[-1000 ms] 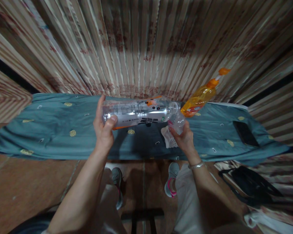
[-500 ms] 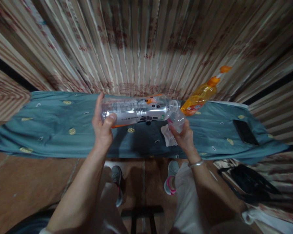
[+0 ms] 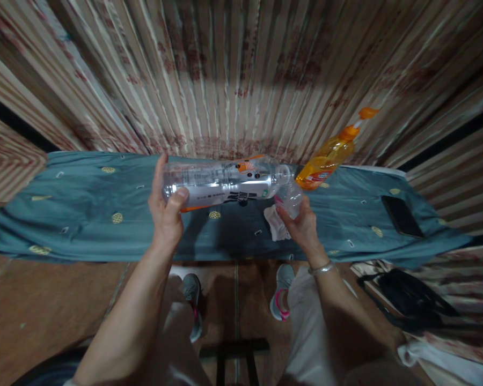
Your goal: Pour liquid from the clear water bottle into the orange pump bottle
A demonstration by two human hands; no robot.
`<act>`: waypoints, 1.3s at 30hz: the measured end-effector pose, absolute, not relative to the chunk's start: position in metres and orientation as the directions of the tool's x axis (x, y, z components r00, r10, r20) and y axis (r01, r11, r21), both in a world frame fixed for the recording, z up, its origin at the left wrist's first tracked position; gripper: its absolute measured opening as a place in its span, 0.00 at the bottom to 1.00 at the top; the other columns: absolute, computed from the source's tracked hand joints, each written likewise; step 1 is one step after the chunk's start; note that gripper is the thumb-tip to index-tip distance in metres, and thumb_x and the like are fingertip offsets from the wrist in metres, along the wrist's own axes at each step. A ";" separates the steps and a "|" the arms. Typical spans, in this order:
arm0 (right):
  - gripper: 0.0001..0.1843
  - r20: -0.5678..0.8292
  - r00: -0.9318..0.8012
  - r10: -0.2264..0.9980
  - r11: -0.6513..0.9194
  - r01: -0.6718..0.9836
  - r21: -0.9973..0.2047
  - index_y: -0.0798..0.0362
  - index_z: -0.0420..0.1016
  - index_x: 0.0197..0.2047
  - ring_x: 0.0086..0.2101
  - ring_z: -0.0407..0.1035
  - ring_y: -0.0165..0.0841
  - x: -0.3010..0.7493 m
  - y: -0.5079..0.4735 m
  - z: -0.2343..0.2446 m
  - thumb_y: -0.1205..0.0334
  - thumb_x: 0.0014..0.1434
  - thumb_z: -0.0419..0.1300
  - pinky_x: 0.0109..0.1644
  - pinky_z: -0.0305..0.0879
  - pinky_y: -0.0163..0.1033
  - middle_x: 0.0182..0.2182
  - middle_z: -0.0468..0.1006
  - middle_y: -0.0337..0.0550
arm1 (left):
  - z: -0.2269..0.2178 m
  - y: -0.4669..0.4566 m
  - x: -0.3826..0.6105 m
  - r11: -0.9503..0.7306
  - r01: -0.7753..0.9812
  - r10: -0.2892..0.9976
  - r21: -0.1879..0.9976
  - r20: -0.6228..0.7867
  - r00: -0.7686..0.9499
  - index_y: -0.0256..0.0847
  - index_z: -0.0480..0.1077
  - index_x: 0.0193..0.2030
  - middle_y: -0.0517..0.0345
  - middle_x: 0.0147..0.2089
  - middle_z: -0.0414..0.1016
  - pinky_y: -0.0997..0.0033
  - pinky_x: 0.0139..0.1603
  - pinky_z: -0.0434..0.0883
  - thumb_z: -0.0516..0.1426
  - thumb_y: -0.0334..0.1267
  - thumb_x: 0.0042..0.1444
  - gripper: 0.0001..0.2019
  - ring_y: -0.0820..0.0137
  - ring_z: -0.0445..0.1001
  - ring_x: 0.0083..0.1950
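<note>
My left hand (image 3: 167, 206) is closed around the base end of a large clear plastic bottle (image 3: 225, 182), which lies nearly level above the table with its neck to the right. Its label is white, black and orange. My right hand (image 3: 300, 220) grips a small clear plastic cup (image 3: 290, 197) at the bottle's mouth; whether the two touch I cannot tell. Just below the cup, a crumpled white cloth (image 3: 276, 224) lies on the table. Behind my right hand stands a pump bottle of orange liquid (image 3: 326, 161).
A teal patterned cloth covers the narrow table (image 3: 84, 214). On its right side lies a black phone (image 3: 401, 215). Pleated curtains (image 3: 225, 80) hang behind. A dark bag (image 3: 414, 300) sits at lower right, and a black frame (image 3: 234, 348) stands between my legs.
The view has shifted slightly. Both hands keep the same hold, and the bottle and cup stay nearly in place relative to each other.
</note>
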State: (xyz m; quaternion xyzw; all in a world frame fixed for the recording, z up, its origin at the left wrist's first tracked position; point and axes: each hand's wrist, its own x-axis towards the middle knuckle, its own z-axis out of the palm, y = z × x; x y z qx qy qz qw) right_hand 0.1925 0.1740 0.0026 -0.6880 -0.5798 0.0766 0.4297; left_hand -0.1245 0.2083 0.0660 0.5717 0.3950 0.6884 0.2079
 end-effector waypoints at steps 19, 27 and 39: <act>0.41 0.364 0.313 0.877 0.007 0.750 -0.661 0.54 0.64 0.65 0.46 0.80 0.53 0.191 0.173 0.007 0.48 0.51 0.68 0.48 0.76 0.55 0.50 0.83 0.57 | 0.065 0.208 -0.126 -0.605 0.166 0.736 0.778 0.627 -0.256 0.48 0.71 0.63 0.54 0.52 0.77 0.51 0.56 0.71 0.62 0.63 0.51 0.35 0.54 0.75 0.53; 0.41 0.361 0.297 0.884 0.022 0.745 -0.667 0.55 0.63 0.66 0.46 0.80 0.53 0.193 0.174 0.004 0.48 0.54 0.67 0.50 0.76 0.57 0.51 0.82 0.59 | 0.069 0.206 -0.126 -0.602 0.205 0.734 0.772 0.636 -0.236 0.50 0.71 0.63 0.56 0.53 0.77 0.51 0.57 0.71 0.61 0.64 0.53 0.35 0.54 0.75 0.54; 0.39 0.407 0.293 0.865 0.040 0.769 -0.639 0.53 0.64 0.65 0.45 0.80 0.52 0.193 0.174 -0.001 0.46 0.55 0.66 0.48 0.76 0.55 0.51 0.83 0.57 | 0.060 0.209 -0.129 -0.626 0.215 0.721 0.749 0.662 -0.206 0.51 0.67 0.68 0.55 0.54 0.76 0.52 0.57 0.74 0.59 0.62 0.56 0.35 0.54 0.76 0.55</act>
